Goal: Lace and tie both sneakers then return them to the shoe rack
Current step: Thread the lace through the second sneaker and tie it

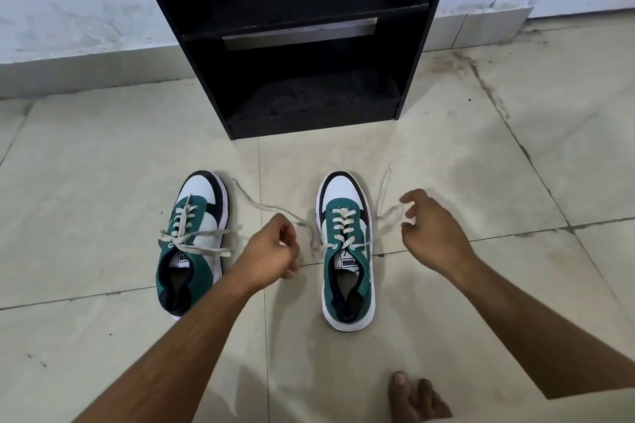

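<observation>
Two green, white and black sneakers stand on the tiled floor, toes pointing at the rack. The left sneaker [192,244] has a tied bow across its tongue. On the right sneaker [347,251] the lace is threaded and its two ends run out sideways. My left hand [271,251] pinches the left lace end [261,206], which trails off over the floor. My right hand [433,227] pinches the right lace end [383,196], whose tip points up and away. Both hands hover beside the right sneaker, one on each side.
A black shoe rack [295,31] stands against the white wall straight ahead, its two visible shelves holding no shoes. A bare foot [415,398] rests on the floor at the bottom right. Pale floor tiles spread around the sneakers.
</observation>
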